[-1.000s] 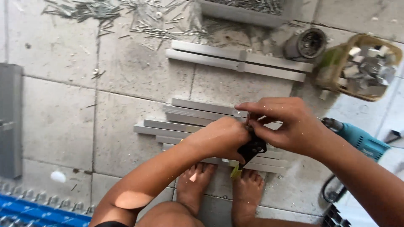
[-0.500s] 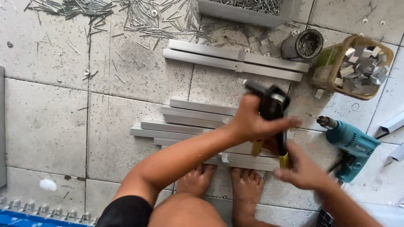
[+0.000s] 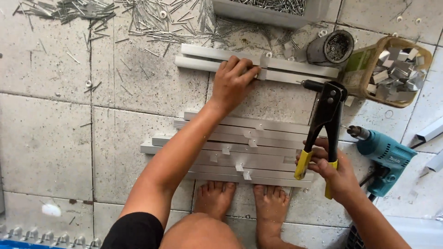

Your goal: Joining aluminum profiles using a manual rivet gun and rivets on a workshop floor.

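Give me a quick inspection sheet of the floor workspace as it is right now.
Surface: grey tiled floor, dusty.
Job's things: stacked grey metal strips; another pair of metal strips farther off.
Clutter: scattered rivet pins; basket of metal clips; dark round can; teal power drill.
Hands: left hand on far strips; right hand grips black yellow-handled rivet tool.
Cables: black drill cord.
Surroundings: grey tray of pins.

Bare arms and feet (image 3: 240,203); black clothing (image 3: 134,230), perhaps shorts, at the thigh.
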